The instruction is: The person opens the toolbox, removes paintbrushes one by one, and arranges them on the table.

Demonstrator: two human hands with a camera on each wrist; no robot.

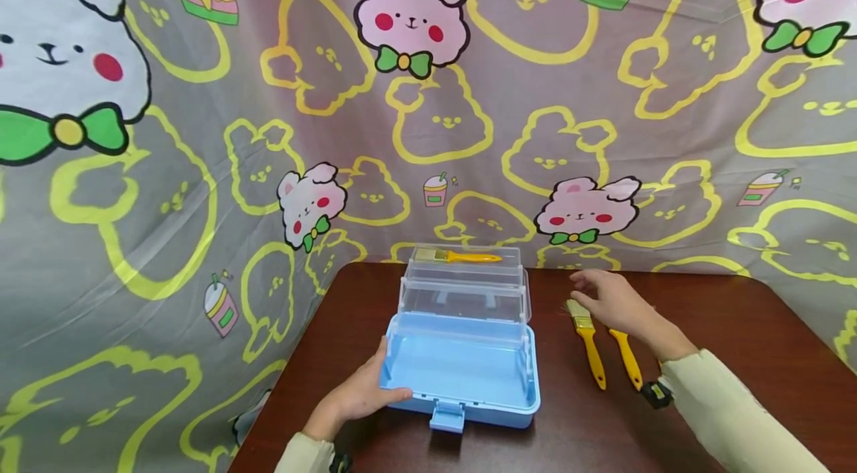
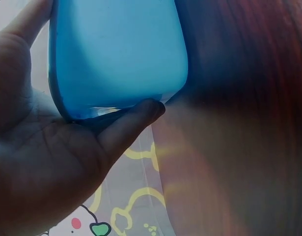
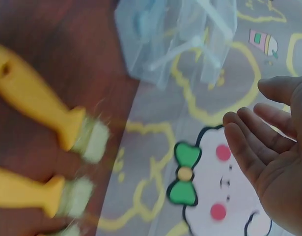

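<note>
A light blue storage box (image 1: 462, 369) stands with its clear fold-out trays (image 1: 462, 302) raised. My left hand (image 1: 361, 391) holds its front left corner; in the left wrist view the thumb lies along the box's end (image 2: 121, 54). On the top tray lies a yellow-handled paintbrush (image 1: 469, 257). To the right of the box, my right hand (image 1: 616, 302) hovers over more brushes, holding nothing, its fingers loosely bent. Beneath it are a paintbrush (image 1: 589, 346) and a second paintbrush (image 1: 627, 358), whose bristles the hand hides in the head view. The right wrist view shows part of a third brush (image 3: 67, 231).
The dark brown table (image 1: 569, 428) carries everything. Behind it and on the left hangs a grey cloth (image 1: 428, 123) printed with cartoon rabbits. At the box's front is a blue latch (image 1: 447, 417), hanging down.
</note>
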